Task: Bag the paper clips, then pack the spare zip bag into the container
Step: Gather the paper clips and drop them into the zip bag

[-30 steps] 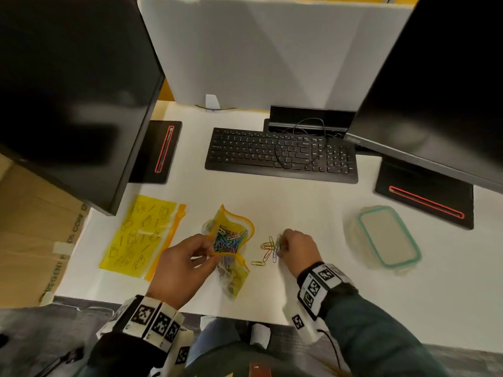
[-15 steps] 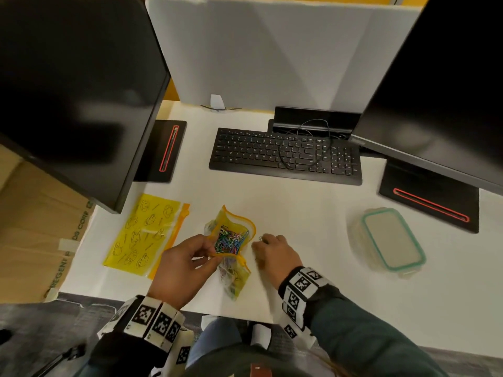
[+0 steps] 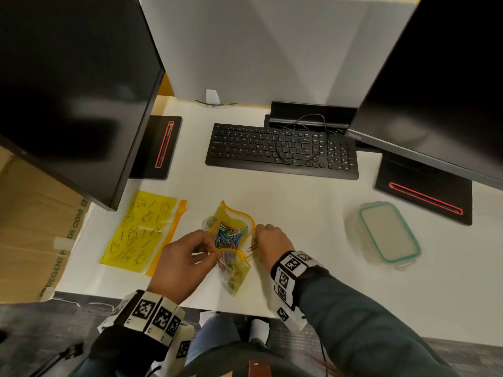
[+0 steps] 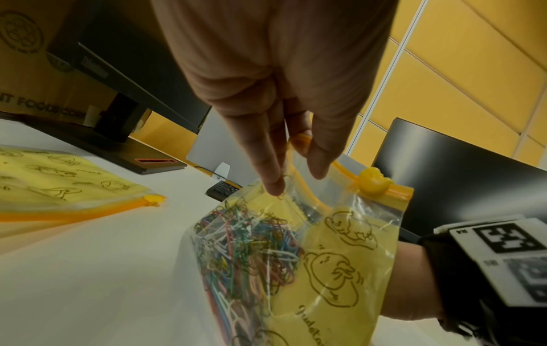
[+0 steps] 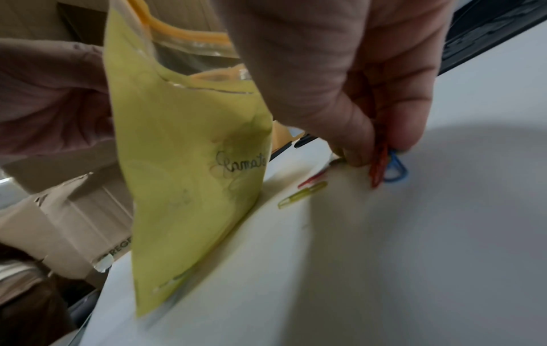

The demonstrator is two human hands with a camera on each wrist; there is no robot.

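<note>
A yellow zip bag [image 3: 236,273] [image 4: 334,264] [image 5: 192,163] stands open near the desk's front edge, with several coloured paper clips [image 3: 230,236] [image 4: 248,252] inside. My left hand [image 3: 185,259] [image 4: 296,176] pinches the bag's orange rim and holds the mouth open. Just right of the bag, my right hand [image 3: 272,240] [image 5: 381,152] pinches a red and a blue clip [image 5: 387,169] against the desk. Two loose clips [image 3: 251,253] [image 5: 302,194] lie between that hand and the bag. The spare zip bag [image 3: 141,229] [image 4: 59,180] lies flat to the left. The lidded container [image 3: 386,235] sits at the right.
A black keyboard [image 3: 280,151] lies behind the work area. Two monitors on stands [image 3: 158,148] [image 3: 424,191] flank the desk. A white divider panel [image 3: 258,50] closes the back. A cardboard box [image 3: 35,227] stands beside the left edge.
My right hand slid left from the clip pile to the bag's right edge, taking clips with it. The left hand kept its hold on the bag's rim.
</note>
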